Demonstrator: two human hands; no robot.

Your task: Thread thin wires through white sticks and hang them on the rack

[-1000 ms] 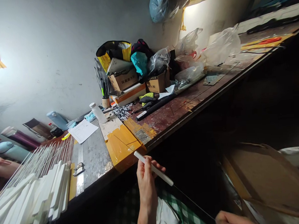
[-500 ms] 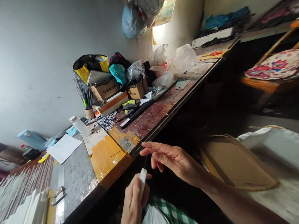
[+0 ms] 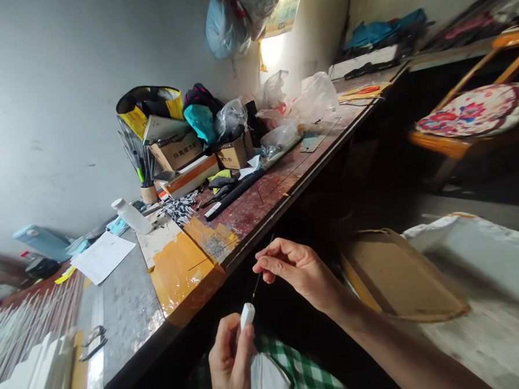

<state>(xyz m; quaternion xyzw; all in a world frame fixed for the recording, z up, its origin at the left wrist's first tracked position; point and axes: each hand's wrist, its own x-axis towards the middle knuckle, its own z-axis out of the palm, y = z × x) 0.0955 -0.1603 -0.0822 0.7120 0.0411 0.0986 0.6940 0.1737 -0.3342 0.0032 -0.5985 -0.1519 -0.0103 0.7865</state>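
My left hand (image 3: pixel 231 364) grips a white rod-shaped handle (image 3: pixel 247 315) upright, low in the middle of the view. A thin dark rod (image 3: pixel 258 278) sticks up out of the handle's top. My right hand (image 3: pixel 296 268) pinches that thin rod a little above the handle, fingers closed around it. Both hands hover in front of the workbench's (image 3: pixel 260 203) near edge, above a green checked cloth (image 3: pixel 307 372) on my lap.
On the bench lie an orange taped patch (image 3: pixel 180 271), a metal ruler (image 3: pixel 95 342), white sticks (image 3: pixel 29 369), paper (image 3: pixel 101 258), a white bottle (image 3: pixel 130 216), cardboard boxes (image 3: pixel 179 152) and plastic bags (image 3: pixel 311 99). A brown board (image 3: pixel 394 280) leans at right; a cushioned chair (image 3: pixel 473 113) stands beyond.
The view swung right. The handle turned from slanted to upright in my left hand. My right hand came up from the lower right and closed its fingers on the thin rod.
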